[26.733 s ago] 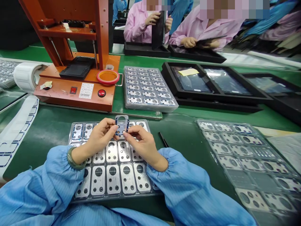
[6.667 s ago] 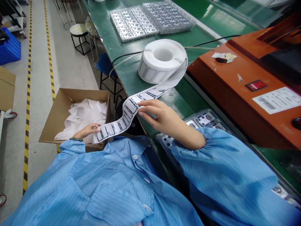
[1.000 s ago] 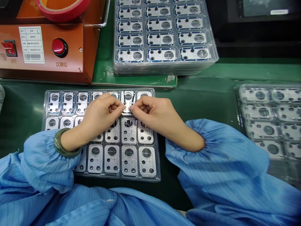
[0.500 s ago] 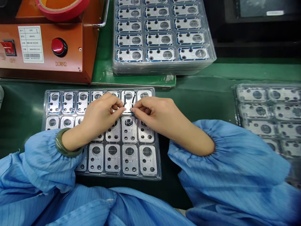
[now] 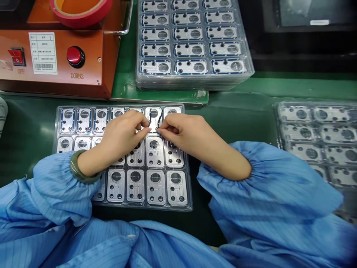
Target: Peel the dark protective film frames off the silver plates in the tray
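Green bench (image 5: 237,121): one o'clock on tray (image 5: 189,204), left hand (image 5: 125,130) and right hand (image 5: 186,132) pinch dark strip (image 5: 159,119), seemingly for even spread.

Fairly bright, even light fills the middle of the frame, glinting in streaks off the metal plates (image 5: 155,152) and laying a pale sheen on the green tabletop (image 5: 30,143) at left. The black frame (image 5: 292,50) at upper right sinks into darkness. The centre looks crisp; the blue sleeve (image 5: 279,186) blurs toward the lower right corner.
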Available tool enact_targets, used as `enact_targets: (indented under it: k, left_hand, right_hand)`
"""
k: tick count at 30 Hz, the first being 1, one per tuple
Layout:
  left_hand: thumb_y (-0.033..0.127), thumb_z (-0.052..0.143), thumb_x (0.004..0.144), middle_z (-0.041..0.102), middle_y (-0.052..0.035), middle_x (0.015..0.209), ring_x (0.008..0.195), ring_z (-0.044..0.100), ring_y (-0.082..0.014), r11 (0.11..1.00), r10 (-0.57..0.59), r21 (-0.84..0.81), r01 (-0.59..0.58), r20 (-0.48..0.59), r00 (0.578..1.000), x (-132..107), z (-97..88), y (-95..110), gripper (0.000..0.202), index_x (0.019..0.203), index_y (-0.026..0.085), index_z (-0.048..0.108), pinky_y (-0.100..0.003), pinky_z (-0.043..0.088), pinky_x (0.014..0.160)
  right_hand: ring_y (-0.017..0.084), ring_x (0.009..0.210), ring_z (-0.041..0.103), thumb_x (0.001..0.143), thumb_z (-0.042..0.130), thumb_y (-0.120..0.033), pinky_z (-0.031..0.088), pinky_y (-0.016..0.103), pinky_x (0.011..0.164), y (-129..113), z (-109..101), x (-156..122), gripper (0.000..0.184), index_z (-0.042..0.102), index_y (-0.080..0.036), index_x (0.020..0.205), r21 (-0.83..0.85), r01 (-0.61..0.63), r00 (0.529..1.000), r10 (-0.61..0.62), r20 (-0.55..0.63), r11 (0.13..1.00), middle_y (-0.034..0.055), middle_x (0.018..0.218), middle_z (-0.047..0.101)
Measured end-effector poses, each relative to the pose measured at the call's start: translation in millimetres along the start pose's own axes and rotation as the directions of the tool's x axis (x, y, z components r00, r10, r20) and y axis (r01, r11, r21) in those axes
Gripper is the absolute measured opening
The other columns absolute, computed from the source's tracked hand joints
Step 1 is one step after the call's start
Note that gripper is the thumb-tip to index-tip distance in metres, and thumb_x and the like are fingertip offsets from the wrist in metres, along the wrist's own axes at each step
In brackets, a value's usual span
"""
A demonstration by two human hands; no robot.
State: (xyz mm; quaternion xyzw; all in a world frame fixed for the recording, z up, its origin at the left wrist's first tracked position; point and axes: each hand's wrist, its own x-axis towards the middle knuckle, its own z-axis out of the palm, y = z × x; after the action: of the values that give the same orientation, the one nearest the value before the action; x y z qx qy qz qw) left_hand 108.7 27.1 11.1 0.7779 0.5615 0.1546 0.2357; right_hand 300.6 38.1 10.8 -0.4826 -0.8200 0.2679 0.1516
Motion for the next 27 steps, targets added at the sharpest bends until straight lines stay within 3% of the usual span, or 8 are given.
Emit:
enact_targets:
  k: [5,10,16,19,23,25,27]
  left_hand:
    - [0.025,0.061,0.081,0.056,0.0009,0.076,0.065,0.050,-0.0122,0.998,-0.028,-0.057,0.028,0.000,1.000,0,1.2,0,0.007,0.079,0.019,0.059,-0.026,0.038,0.060]
    - [0.023,0.060,0.082,0.057,0.0009,0.073,0.065,0.052,-0.0119,0.981,0.022,-0.190,-0.037,-0.079,0.997,-5,-2.0,-1,0.005,0.082,0.018,0.061,-0.025,0.040,0.060]
    - [0.022,0.054,0.087,0.064,-0.0022,0.082,0.076,0.058,-0.0124,0.954,0.124,-0.235,-0.186,-0.254,0.959,-13,-4.9,-2,0.010,0.088,0.018,0.063,-0.026,0.047,0.070]
    - [0.023,0.054,0.087,0.067,-0.0046,0.089,0.076,0.062,-0.0125,0.920,0.064,-0.350,-0.179,-0.315,0.947,-15,-3.3,1,0.020,0.106,0.017,0.060,-0.027,0.051,0.072]
    - [0.031,0.058,0.086,0.071,-0.0044,0.078,0.066,0.067,-0.0135,0.720,-0.090,-0.693,-0.026,-0.131,0.987,-17,-2.8,9,0.029,0.109,0.013,0.058,-0.027,0.056,0.065]
    - [0.033,0.061,0.084,0.070,-0.0035,0.071,0.064,0.068,-0.0148,0.626,-0.119,-0.779,0.043,-0.040,0.992,-17,-3.7,14,0.027,0.102,0.013,0.060,-0.028,0.057,0.063]
    - [0.033,0.063,0.082,0.069,-0.0020,0.066,0.062,0.068,-0.0146,0.586,-0.141,-0.807,0.072,-0.014,0.990,-17,-4.3,17,0.023,0.095,0.014,0.061,-0.027,0.057,0.064]
  right_hand:
    - [0.012,0.058,0.053,0.080,0.064,-0.019,0.036,0.025,0.056,-2,-2,0,0.011,0.059,-0.017,0.070,0.171,-0.074,0.997,0.075,0.000,0.982,-0.0022,0.061,0.059]
    - [0.013,0.061,0.056,0.079,0.066,-0.035,0.044,0.027,0.059,-4,-2,-5,0.019,0.059,-0.018,0.075,0.483,-0.140,0.983,0.179,-0.036,0.864,-0.0012,0.066,0.061]
    - [0.014,0.063,0.061,0.080,0.067,-0.028,0.052,0.030,0.062,-9,0,-12,0.016,0.054,-0.019,0.075,0.663,-0.052,0.972,0.190,-0.138,0.747,-0.0011,0.066,0.060]
    - [0.014,0.063,0.062,0.079,0.068,-0.028,0.053,0.029,0.060,-12,2,-14,0.017,0.054,-0.020,0.076,0.680,0.026,0.948,0.198,-0.250,0.733,-0.0013,0.069,0.060]
    - [0.013,0.061,0.061,0.080,0.068,-0.025,0.052,0.026,0.057,-14,3,-16,0.016,0.053,-0.021,0.075,0.648,0.098,0.942,0.140,-0.305,0.756,-0.0023,0.069,0.058]
    - [0.012,0.061,0.061,0.080,0.067,-0.023,0.051,0.025,0.055,-15,4,-16,0.015,0.053,-0.021,0.075,0.614,0.122,0.946,0.096,-0.310,0.780,-0.0027,0.070,0.057]
    - [0.011,0.061,0.061,0.081,0.067,-0.022,0.051,0.023,0.055,-16,4,-17,0.014,0.054,-0.021,0.076,0.580,0.143,0.945,0.063,-0.321,0.802,-0.0031,0.070,0.057]
